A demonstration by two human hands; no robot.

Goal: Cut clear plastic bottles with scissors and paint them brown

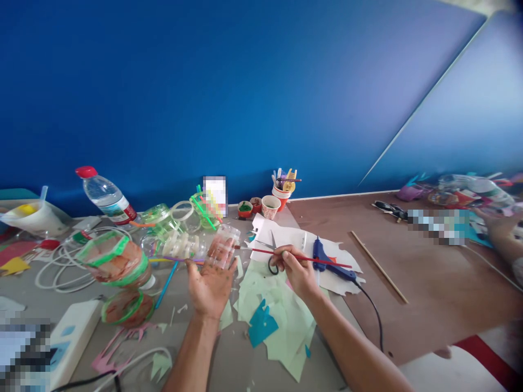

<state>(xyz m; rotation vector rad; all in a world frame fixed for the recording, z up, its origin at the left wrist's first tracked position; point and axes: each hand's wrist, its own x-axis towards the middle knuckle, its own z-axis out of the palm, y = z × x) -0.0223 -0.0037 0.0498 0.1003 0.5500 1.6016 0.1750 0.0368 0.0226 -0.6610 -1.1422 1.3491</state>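
Observation:
My left hand (210, 291), palm up and smeared with paint, holds a clear plastic bottle section (224, 245). Reddish-brown shows through its wall; I cannot tell paint on it from the skin behind. Between the fingers of my right hand (295, 268) is a thin red paintbrush (335, 264), its bristle end pointing left at the bottle section, close to its right side. Beneath my right hand lie scissors (273, 261) on white paper. Just right of that hand rests a blue glue gun (322, 253). Small cups of green paint (245, 208) and red paint (256, 203) stand behind.
Painted bottle pieces with green edges (118, 258), a red-capped water bottle (107, 198) and a white cable (44, 275) crowd the left. Paper scraps (281, 326) lie in front. A wooden stick (378, 267) is on the right, where another person's hand (500, 231) reaches in.

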